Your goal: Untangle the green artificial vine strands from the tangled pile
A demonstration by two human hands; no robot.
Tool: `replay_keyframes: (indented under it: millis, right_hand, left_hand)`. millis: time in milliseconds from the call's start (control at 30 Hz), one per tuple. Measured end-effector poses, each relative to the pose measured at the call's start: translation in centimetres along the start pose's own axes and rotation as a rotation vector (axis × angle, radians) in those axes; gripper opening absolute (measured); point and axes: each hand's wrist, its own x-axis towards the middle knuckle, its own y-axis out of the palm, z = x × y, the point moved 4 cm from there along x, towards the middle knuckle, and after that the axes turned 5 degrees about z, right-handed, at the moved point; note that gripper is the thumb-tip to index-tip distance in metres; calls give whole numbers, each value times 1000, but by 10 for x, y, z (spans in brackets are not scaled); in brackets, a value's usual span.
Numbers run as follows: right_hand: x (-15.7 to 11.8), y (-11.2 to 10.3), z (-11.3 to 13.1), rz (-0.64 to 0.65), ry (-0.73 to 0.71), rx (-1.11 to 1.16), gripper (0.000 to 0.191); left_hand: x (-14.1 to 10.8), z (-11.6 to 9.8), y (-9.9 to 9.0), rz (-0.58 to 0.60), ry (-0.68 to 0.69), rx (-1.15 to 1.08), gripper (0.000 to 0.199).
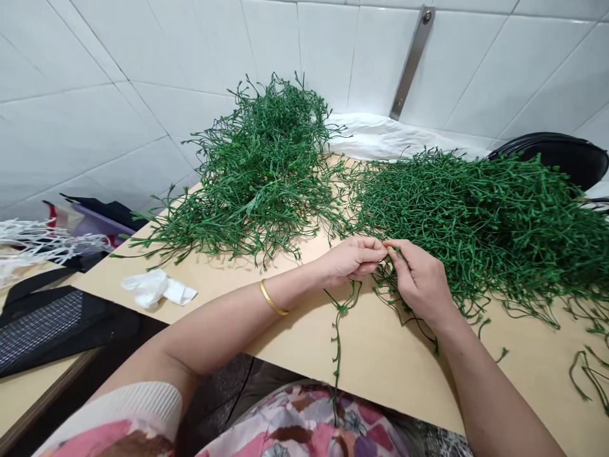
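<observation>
My left hand (354, 259) and my right hand (419, 276) meet fingertip to fingertip above the wooden table (380, 355). Both pinch thin green plastic stems, mostly covered by my fingers. From under my left hand a green strand (338, 343) with small side nubs hangs down over the table's front edge toward my lap. More stems show beneath my right hand. Behind my hands lie two heaps of similar green stems, a tall one (266, 171) at the back left and a wide one (442, 209) at the right.
A crumpled white tissue (157, 289) lies near the table's left edge. Loose stems (590, 374) are at the far right. A round black object (552, 152) stands behind the right heap. White strands (42, 241) and black mesh (42, 327) are at the left. A tiled wall (304, 44) closes the back.
</observation>
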Motion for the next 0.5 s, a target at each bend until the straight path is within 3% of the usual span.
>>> replay_keyframes:
  millis: [167,300,400,500]
  right_hand:
    - [-1,0,2,9,-126,-375,20]
    - [0,0,5,43,-159,-437,19]
    - [0,-6,3,90,-92,-222,24]
    - [-1,-14,-6,112,52,279,27]
  left_hand:
    - [0,-4,2,38,-46,133,20]
    - [-1,-10,2,45,-4,312,16]
    - [-6,-15,4,149,40,358,17]
    - [-9,-20,3,228,53,259,20]
